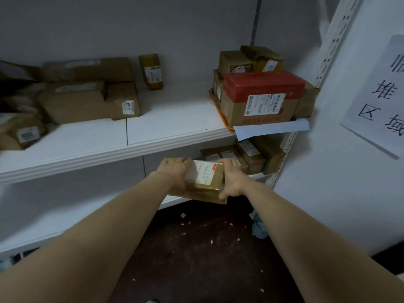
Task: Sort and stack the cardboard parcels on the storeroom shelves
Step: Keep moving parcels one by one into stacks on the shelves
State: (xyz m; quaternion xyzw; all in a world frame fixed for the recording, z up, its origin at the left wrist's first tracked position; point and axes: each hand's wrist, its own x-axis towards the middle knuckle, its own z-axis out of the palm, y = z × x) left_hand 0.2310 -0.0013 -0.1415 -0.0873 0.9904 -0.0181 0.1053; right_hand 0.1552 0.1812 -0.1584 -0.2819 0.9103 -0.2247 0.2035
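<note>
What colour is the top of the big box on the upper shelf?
Red, on the big box; head view shows it best.

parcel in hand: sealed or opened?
Sealed, as far as visible: the parcel has glossy tape over its top and an intact label, flaps flat. Both hands cover its ends; the underside is hidden.

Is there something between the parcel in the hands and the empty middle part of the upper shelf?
Nothing visible. The parcel sits below the upper shelf edge; only that front lip must be cleared.
</note>
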